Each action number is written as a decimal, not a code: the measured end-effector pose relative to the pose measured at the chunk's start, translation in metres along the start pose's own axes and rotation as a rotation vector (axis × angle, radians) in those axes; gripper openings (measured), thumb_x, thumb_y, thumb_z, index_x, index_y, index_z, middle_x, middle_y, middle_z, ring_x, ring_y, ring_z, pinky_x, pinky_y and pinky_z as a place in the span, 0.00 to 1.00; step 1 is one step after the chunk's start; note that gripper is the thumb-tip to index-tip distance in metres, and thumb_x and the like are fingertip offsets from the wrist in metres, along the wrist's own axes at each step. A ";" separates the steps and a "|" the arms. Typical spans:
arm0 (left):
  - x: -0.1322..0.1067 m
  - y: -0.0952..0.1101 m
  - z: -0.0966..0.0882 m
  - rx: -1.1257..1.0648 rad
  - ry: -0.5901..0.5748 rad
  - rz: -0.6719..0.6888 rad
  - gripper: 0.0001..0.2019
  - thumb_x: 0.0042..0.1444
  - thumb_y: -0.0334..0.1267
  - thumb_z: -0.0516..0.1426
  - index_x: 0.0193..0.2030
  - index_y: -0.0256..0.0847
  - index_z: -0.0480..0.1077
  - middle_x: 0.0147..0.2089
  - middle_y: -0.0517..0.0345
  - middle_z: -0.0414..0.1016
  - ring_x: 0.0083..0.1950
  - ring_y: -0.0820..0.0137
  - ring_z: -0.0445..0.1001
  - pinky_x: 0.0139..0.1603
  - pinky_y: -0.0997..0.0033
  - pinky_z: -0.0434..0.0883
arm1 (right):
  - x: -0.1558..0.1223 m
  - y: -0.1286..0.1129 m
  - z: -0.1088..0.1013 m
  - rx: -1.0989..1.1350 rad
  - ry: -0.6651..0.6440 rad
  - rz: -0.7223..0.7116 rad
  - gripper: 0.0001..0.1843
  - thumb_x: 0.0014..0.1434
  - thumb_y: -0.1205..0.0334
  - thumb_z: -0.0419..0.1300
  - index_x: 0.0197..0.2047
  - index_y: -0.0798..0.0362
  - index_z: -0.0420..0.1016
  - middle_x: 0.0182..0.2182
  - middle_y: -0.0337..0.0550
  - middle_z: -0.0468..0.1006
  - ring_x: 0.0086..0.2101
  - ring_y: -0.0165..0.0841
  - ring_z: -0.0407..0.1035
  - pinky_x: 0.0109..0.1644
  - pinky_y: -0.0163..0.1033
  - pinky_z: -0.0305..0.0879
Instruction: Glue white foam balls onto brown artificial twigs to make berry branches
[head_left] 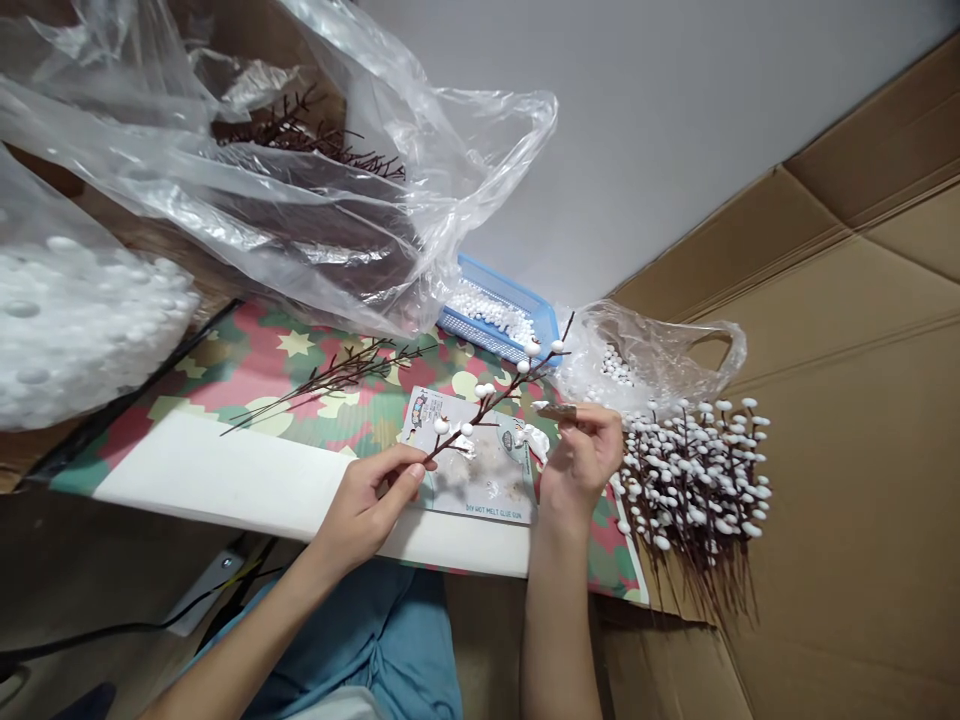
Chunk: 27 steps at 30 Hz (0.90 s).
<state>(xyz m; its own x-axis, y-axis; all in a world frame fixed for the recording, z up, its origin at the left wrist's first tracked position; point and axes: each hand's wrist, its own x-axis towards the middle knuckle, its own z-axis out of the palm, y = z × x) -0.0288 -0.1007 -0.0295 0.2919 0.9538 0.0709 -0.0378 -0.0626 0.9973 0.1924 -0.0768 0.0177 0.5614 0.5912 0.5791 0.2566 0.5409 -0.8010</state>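
Between the thumb and fingers of my left hand point(375, 502) is the lower end of a brown artificial berry twig point(489, 403), tilted up to the right. Several white foam berries sit on its branch tips. My right hand point(581, 455) is closed on a small flat brownish stick point(557, 411) with white paste at its tip, just right of the twig. Below both hands lies a grey-white card point(465, 492) printed "DIY hot melt glue gun", with white smears and a white lump point(534, 442) at its right edge.
Bare brown twigs point(337, 375) lie on the patterned table cover point(255, 345). A blue basket point(547, 310) holds white balls, as does a clear bag point(675, 350) beside it. Finished-looking berry twigs point(690, 475) are bundled at the right. Large plastic bags point(315, 215) fill the left.
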 end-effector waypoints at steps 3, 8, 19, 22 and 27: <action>-0.001 -0.001 0.000 0.012 -0.006 0.001 0.12 0.61 0.41 0.53 0.36 0.36 0.75 0.28 0.58 0.73 0.27 0.74 0.70 0.27 0.78 0.64 | -0.001 0.000 0.000 -0.015 -0.025 -0.024 0.07 0.41 0.70 0.58 0.26 0.51 0.74 0.26 0.35 0.70 0.29 0.30 0.64 0.34 0.37 0.61; -0.001 -0.001 -0.001 0.019 -0.019 -0.007 0.13 0.61 0.41 0.52 0.36 0.36 0.74 0.30 0.57 0.74 0.28 0.73 0.70 0.28 0.77 0.64 | -0.001 -0.001 0.002 -0.034 -0.044 -0.056 0.08 0.42 0.70 0.58 0.27 0.51 0.75 0.26 0.35 0.70 0.30 0.30 0.64 0.35 0.36 0.59; -0.001 0.000 -0.001 0.025 -0.024 -0.005 0.14 0.61 0.42 0.52 0.36 0.36 0.75 0.28 0.58 0.73 0.27 0.73 0.68 0.27 0.76 0.63 | -0.003 -0.001 0.004 -0.102 -0.054 -0.063 0.06 0.44 0.68 0.58 0.27 0.52 0.73 0.27 0.35 0.70 0.31 0.31 0.65 0.35 0.37 0.59; -0.001 0.000 -0.001 0.030 -0.031 -0.009 0.14 0.61 0.43 0.52 0.36 0.36 0.75 0.27 0.58 0.72 0.27 0.73 0.67 0.27 0.76 0.62 | -0.003 -0.001 0.005 -0.102 -0.050 -0.051 0.05 0.44 0.68 0.58 0.27 0.51 0.73 0.27 0.36 0.70 0.31 0.30 0.65 0.35 0.36 0.60; -0.001 0.001 -0.002 0.029 -0.043 -0.014 0.14 0.62 0.43 0.51 0.37 0.36 0.75 0.25 0.59 0.68 0.26 0.74 0.64 0.26 0.76 0.60 | -0.004 -0.002 0.007 -0.114 -0.053 -0.054 0.06 0.44 0.68 0.58 0.27 0.51 0.73 0.27 0.35 0.69 0.31 0.31 0.65 0.35 0.36 0.60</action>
<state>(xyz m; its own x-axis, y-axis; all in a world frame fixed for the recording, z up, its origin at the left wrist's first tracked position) -0.0305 -0.1010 -0.0287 0.3327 0.9413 0.0566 -0.0057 -0.0580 0.9983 0.1839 -0.0764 0.0183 0.5026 0.5954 0.6267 0.3749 0.5032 -0.7787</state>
